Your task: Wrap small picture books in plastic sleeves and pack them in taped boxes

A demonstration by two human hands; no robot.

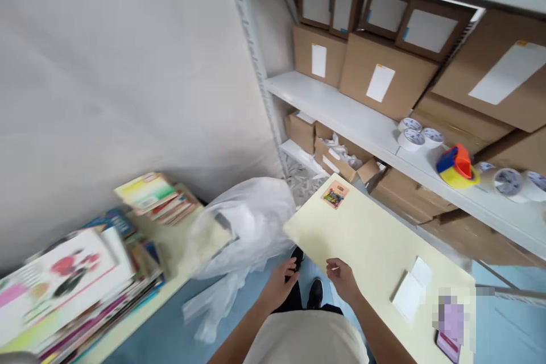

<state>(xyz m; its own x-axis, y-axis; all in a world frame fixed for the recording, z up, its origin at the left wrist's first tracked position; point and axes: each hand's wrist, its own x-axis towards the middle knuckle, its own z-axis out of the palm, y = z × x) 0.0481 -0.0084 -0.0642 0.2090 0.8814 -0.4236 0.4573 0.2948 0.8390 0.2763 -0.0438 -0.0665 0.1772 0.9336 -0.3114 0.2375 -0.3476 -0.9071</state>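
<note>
My left hand [280, 283] is in front of my body above the floor, its fingers loosely bent and apart, with nothing in it. My right hand [342, 278] hangs over the near edge of the pale yellow table [362, 239], its fingers slightly curled and no object in them. On that table's far corner lies a small orange-pink picture booklet [335, 194], apart from both hands. White folded paper pieces [412, 290] rest farther right on the tabletop. A phone [447, 347], partly blurred out, lies at the table's near right end.
On the left, a second table [181, 247] bears stacked books [85, 290] and a smaller pile [156, 196]. A white plastic bag [251, 210] bulges between the tables. Shelving [333, 108] holds cardboard boxes [388, 71], tape rolls [412, 139] and a tape dispenser [457, 168].
</note>
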